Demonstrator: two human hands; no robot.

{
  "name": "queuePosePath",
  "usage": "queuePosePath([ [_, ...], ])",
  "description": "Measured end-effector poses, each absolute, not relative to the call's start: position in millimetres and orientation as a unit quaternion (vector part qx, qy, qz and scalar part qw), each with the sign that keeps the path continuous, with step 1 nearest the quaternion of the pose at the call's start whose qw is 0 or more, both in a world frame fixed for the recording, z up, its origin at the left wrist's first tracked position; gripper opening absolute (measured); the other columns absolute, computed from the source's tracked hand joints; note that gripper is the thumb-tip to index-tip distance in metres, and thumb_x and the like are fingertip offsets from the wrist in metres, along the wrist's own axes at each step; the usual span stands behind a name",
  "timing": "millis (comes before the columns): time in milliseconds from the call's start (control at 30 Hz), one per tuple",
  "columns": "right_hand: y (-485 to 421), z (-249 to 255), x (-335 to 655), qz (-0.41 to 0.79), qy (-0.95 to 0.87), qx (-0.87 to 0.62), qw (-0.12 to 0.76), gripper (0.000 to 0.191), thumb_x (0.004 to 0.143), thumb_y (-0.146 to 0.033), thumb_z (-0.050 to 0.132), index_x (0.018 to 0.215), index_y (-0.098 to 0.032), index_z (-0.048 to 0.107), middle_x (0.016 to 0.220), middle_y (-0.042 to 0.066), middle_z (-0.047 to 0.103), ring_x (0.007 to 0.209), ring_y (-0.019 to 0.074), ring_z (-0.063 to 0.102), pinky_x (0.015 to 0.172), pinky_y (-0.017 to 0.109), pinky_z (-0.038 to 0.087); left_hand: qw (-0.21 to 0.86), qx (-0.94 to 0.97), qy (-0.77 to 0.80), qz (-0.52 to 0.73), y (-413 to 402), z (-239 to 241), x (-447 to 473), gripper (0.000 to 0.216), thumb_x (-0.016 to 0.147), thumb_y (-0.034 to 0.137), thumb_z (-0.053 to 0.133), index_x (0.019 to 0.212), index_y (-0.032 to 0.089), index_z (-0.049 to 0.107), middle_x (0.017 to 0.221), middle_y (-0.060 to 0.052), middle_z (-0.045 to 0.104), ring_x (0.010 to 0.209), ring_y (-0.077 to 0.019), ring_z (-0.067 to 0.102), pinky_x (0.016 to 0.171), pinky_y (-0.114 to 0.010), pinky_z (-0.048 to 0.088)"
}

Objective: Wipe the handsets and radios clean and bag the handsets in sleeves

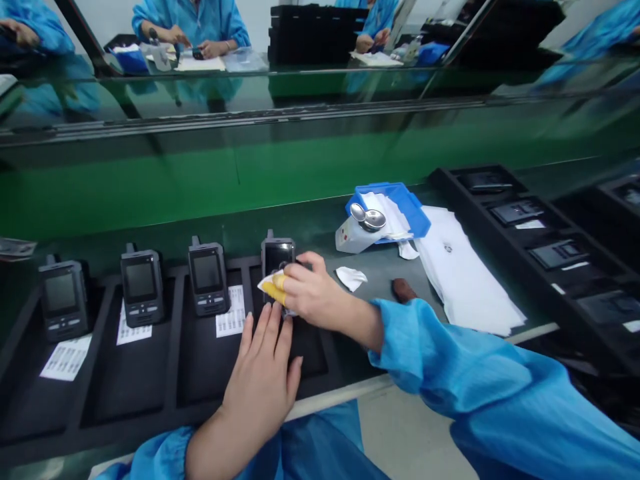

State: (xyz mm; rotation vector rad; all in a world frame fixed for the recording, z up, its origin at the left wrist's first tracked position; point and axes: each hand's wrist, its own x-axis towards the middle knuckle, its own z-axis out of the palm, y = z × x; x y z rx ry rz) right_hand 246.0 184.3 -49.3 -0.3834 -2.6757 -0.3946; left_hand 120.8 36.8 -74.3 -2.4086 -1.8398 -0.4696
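Note:
A black handheld device with a stubby antenna (279,251) stands in the rightmost compartment of a black tray (173,347). My right hand (313,293) has its fingers closed on a yellow-and-white wiping cloth (273,288), which is pressed against the device's front and hides part of it. Flat and with fingers stretched out, my left hand (265,373) rests at the lower end of the same device. Three similar devices (207,279) lean in the compartments to the left, with white label sheets (231,313) beside or under them.
Right of my hands are a white dispenser bottle with a metal top (354,235), a blue bin (413,208) of white wipes, a crumpled wipe (351,278), a brown lump (403,291) and white sheets (460,280). Another black tray (555,267) holds several devices. Co-workers sit beyond the green partition (200,180).

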Motion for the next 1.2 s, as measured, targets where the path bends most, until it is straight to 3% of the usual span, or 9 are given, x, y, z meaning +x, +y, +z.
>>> queuePosePath([
  [233, 201.3, -48.3, 246.5, -0.212, -0.921, -0.209, 0.251, 0.022, 0.092, -0.018, 0.048, 0.082, -0.023, 0.067, 0.084, -0.003, 0.066, 0.088, 0.0148, 0.046, 0.091, 0.041, 0.014, 0.023, -0.785, -0.600, -0.149, 37.0, -71.0, 121.5, 0.042, 0.090, 0.028, 0.039, 0.126, 0.011, 0.053, 0.141, -0.015, 0.047, 0.132, -0.0285, 0.040, 0.106, -0.047, 0.035],
  [400, 190.4, -48.7, 251.0, -0.172, -0.944, -0.145, 0.240, 0.027, 0.092, -0.014, 0.045, 0.080, -0.024, 0.067, 0.076, -0.005, 0.064, 0.086, 0.0131, 0.047, 0.092, 0.039, 0.017, 0.014, -0.787, -0.599, -0.145, 36.9, -71.8, 121.8, 0.044, 0.090, 0.029, 0.040, 0.128, 0.011, 0.051, 0.140, -0.016, 0.047, 0.132, -0.0287, 0.039, 0.107, -0.048, 0.033],
  [600, 214.1, -50.5, 258.6, -0.188, -0.922, -0.234, 0.244, 0.022, 0.093, -0.017, 0.048, 0.091, -0.027, 0.067, 0.092, -0.005, 0.068, 0.090, 0.0134, 0.049, 0.091, 0.039, 0.013, 0.017, -0.789, -0.600, -0.134, 38.1, -67.2, 122.3, 0.043, 0.090, 0.026, 0.039, 0.128, 0.010, 0.052, 0.141, -0.016, 0.046, 0.132, -0.0292, 0.040, 0.105, -0.049, 0.036],
  [800, 189.9, -66.4, 267.6, -0.127, -0.931, -0.218, 0.264, 0.023, 0.091, -0.013, 0.048, 0.088, -0.024, 0.068, 0.087, -0.003, 0.069, 0.087, 0.0132, 0.050, 0.088, 0.040, 0.018, 0.015, -0.787, -0.600, -0.141, 38.3, -65.6, 123.4, 0.042, 0.090, 0.028, 0.038, 0.124, 0.010, 0.055, 0.139, -0.016, 0.048, 0.130, -0.0296, 0.043, 0.105, -0.049, 0.036],
  [1067, 150.8, -57.9, 273.6, -0.101, -0.956, -0.190, 0.202, 0.024, 0.092, -0.018, 0.047, 0.083, -0.022, 0.069, 0.082, -0.003, 0.068, 0.085, 0.0137, 0.049, 0.090, 0.040, 0.017, 0.020, -0.792, -0.590, -0.156, 38.0, -70.3, 120.6, 0.045, 0.090, 0.028, 0.041, 0.128, 0.007, 0.050, 0.139, -0.018, 0.047, 0.130, -0.0308, 0.043, 0.104, -0.050, 0.038],
  [1200, 161.9, -49.6, 262.5, -0.123, -0.942, -0.209, 0.232, 0.023, 0.093, -0.018, 0.046, 0.093, -0.025, 0.069, 0.086, -0.002, 0.069, 0.087, 0.0151, 0.048, 0.089, 0.040, 0.017, 0.019, -0.796, -0.575, -0.186, 34.3, -68.2, 115.6, 0.037, 0.089, 0.021, 0.042, 0.121, 0.008, 0.055, 0.134, -0.019, 0.053, 0.127, -0.0310, 0.046, 0.103, -0.053, 0.040],
])
